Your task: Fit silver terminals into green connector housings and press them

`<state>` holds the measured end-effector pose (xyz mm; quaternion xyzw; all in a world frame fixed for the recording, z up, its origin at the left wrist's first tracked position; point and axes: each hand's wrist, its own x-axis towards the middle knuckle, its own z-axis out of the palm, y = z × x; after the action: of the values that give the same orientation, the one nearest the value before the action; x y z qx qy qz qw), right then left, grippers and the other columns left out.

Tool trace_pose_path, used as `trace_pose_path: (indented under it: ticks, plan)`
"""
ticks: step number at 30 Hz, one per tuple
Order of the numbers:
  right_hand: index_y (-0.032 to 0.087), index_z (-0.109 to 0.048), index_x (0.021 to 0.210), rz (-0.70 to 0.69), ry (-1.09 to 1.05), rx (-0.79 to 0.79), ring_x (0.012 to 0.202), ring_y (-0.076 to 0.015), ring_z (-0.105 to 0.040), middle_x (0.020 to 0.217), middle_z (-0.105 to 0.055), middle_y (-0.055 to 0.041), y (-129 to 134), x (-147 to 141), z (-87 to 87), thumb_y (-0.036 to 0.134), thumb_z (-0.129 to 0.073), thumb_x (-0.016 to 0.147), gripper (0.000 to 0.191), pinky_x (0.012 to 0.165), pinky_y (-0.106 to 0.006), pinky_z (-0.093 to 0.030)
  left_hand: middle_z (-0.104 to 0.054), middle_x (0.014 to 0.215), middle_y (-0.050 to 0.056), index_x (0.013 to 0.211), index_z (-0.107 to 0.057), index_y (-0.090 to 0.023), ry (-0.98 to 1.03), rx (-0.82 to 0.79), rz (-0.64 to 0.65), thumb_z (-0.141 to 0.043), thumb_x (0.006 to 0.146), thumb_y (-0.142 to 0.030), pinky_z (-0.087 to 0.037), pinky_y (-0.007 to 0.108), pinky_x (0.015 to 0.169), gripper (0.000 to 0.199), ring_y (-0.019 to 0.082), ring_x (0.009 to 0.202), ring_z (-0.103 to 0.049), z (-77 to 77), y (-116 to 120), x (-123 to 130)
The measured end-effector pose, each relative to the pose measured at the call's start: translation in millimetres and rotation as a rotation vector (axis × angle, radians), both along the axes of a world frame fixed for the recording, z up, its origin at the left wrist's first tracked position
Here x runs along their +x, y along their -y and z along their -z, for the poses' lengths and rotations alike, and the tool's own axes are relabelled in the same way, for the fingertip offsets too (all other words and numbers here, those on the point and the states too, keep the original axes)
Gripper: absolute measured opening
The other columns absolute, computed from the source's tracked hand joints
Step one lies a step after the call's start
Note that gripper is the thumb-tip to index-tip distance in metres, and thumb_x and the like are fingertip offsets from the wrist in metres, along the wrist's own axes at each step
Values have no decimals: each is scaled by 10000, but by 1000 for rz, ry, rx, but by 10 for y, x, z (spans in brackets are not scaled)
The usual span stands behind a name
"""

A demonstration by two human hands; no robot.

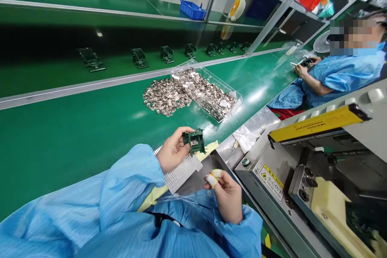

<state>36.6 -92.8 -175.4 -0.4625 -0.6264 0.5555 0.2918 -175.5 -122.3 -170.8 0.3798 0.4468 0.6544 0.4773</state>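
Note:
My left hand (173,151) is closed on a dark green frame-like part (198,142) with a small silvery piece showing inside it, held up over the bench's front edge. To its lower right, my right hand (226,195) has thumb and finger pinched together, with white and yellow tape round the fingertips. Whatever sits in that pinch is too small to make out. Just under my left hand lies a silvery plate (183,175) with rows of small raised pieces, on yellow material (208,151). Ahead is a heap of small metal pieces (166,96) beside a clear tray (234,107) full of them.
Several dark green parts (140,58) stand in a row along the back strip of the green bench (75,129). A machine (260,169) with a yellow bar (317,123) is close on my right. Beyond it sits a co-worker in blue (341,72). A blue bin (192,9) rests on the shelf.

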Motion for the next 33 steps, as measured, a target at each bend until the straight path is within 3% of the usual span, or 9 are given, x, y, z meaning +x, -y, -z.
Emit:
trace_pose_path:
  ticks: [4,8,10,13,16,20,26,33]
  plan:
    - [188,-700,910,-2,-56,93,681,-211,-718,840,-748,-83,-72,-11,-340,374,-663,833,204,638,-318,-606,-617,949,50,1224,-427,-217,55,25,63,-588,905,-335,-540,269,693,376,151,770,-649,-34,38,52]
    - [207,-718,909,-22,-98,215,705,-197,-687,820,-719,-60,-125,-195,-463,305,-648,846,135,647,-312,-586,-600,959,56,1217,-420,-211,42,40,75,-566,919,-326,-534,270,702,352,154,808,-630,-44,72,106]
    - [217,-724,876,-10,-110,349,787,-196,-659,854,-679,-53,-150,-305,-449,257,-657,828,92,701,-315,-563,-595,952,52,1225,-424,-208,5,44,72,-541,933,-308,-526,265,707,330,144,795,-617,-25,85,119]
    - [221,-724,886,10,-102,482,1004,-236,-612,1063,-627,-83,-161,-439,-384,217,-654,804,108,850,-375,-524,-598,941,45,1237,-441,-206,-77,53,60,-511,945,-270,-516,259,725,308,134,784,-610,6,102,122]
    - [217,-715,916,26,-51,482,1153,-276,-555,1229,-571,-107,-125,-538,-321,221,-643,804,133,979,-454,-455,-620,967,50,1248,-454,-211,-123,53,49,-515,931,-235,-520,266,746,324,146,814,-629,9,115,121]
    - [212,-692,889,70,-3,506,1183,-279,-533,1259,-559,-109,-57,-656,-287,213,-613,810,112,1044,-489,-394,-650,1032,65,1257,-463,-221,-135,47,40,-511,920,-213,-540,286,776,340,173,892,-654,-21,126,135]
    - [217,-669,860,140,29,578,1185,-262,-537,1213,-595,-99,-31,-735,-260,167,-561,770,150,1051,-463,-398,-674,1011,58,1234,-470,-216,-227,38,-1,-495,922,-208,-560,290,786,313,172,878,-673,-86,139,142]
    - [194,-662,827,152,-6,416,1153,-294,-570,1192,-617,-129,-50,-732,-270,274,-625,755,114,937,-438,-492,-665,1051,61,1243,-474,-223,-323,87,34,-465,938,-205,-557,271,760,306,157,859,-664,-99,180,125]
